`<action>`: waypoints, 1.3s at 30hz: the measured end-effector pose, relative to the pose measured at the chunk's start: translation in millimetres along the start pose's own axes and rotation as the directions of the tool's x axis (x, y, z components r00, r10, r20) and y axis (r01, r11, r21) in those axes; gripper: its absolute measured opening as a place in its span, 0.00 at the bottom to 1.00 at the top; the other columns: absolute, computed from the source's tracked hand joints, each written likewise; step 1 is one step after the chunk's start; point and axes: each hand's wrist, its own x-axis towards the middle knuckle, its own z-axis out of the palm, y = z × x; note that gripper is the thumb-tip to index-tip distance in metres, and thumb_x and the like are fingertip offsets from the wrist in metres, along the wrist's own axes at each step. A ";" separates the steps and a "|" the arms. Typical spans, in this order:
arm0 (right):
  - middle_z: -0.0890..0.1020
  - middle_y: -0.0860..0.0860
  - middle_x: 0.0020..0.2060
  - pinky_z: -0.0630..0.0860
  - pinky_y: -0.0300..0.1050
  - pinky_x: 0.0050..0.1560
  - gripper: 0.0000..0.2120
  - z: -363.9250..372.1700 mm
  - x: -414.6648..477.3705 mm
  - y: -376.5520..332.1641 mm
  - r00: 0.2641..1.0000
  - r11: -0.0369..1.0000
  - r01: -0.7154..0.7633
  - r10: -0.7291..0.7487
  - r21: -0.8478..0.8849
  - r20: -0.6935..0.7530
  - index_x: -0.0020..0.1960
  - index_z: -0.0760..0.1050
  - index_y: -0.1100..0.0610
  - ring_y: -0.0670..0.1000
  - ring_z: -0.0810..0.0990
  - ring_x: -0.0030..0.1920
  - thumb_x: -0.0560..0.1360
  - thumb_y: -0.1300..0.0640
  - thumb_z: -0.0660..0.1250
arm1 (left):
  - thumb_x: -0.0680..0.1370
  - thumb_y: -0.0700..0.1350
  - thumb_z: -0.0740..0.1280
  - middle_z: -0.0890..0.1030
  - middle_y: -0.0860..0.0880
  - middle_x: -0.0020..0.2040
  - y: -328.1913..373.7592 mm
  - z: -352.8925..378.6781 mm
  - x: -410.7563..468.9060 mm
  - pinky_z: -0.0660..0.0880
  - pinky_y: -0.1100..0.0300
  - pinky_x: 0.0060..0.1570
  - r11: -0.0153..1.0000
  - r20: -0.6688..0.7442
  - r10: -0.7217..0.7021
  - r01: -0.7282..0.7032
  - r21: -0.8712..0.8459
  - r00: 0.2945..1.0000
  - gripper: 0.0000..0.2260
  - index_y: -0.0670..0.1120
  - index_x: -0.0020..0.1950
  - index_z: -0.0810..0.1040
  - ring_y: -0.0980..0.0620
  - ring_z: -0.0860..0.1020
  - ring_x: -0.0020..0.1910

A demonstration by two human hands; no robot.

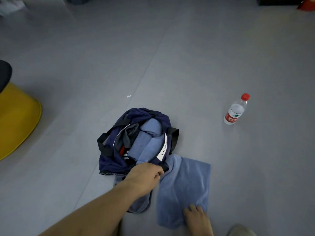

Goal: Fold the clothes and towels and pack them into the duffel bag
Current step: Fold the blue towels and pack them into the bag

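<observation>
An open navy duffel bag [109, 160] sits on the grey floor. Rolled blue towels [150, 133] and a grey garment [130, 133] lie inside it. A light blue towel [185, 183] is spread on the floor just right of and nearer than the bag, its far end touching the bag. My left hand [144, 176] reaches in from the lower left, fingers curled round the towel's far left corner at the bag's near rim. My right hand [196, 217] grips the towel's near right corner. A blue-grey garment [141, 203] lies partly hidden under my left forearm.
A water bottle with a red cap [236, 110] stands on the floor to the right. A yellow plastic object [17, 120] with a dark top [5, 72] is at the left edge. Dark furniture [276, 1] lines the far side.
</observation>
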 end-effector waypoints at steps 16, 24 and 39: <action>0.83 0.45 0.42 0.77 0.47 0.50 0.04 -374.1 -64.7 -51.2 0.899 0.846 0.294 -0.085 0.446 -0.430 0.44 0.77 0.46 0.49 0.81 0.46 0.76 0.54 0.67 | 0.74 0.61 0.71 0.84 0.60 0.44 64.2 -93.9 -16.1 0.78 0.58 0.49 0.902 -0.401 0.047 -0.212 -0.376 0.915 0.11 0.56 0.50 0.83 0.63 0.81 0.45; 0.84 0.43 0.38 0.80 0.53 0.51 0.04 -419.3 -96.6 -41.6 0.832 0.824 0.326 -0.017 0.464 -0.555 0.40 0.80 0.46 0.46 0.83 0.44 0.73 0.48 0.69 | 0.76 0.61 0.69 0.83 0.62 0.48 115.0 -130.0 -41.2 0.74 0.67 0.44 0.868 -0.595 0.053 -0.332 -0.369 0.802 0.11 0.57 0.53 0.78 0.66 0.81 0.44; 0.84 0.43 0.41 0.78 0.54 0.55 0.05 -406.1 -116.3 -25.9 0.851 0.836 0.346 -0.088 0.426 -0.518 0.44 0.80 0.50 0.47 0.82 0.47 0.77 0.50 0.68 | 0.80 0.50 0.66 0.83 0.58 0.43 120.6 -141.6 -33.8 0.77 0.56 0.49 0.873 -0.503 0.153 -0.355 -0.334 0.850 0.06 0.53 0.50 0.83 0.56 0.81 0.44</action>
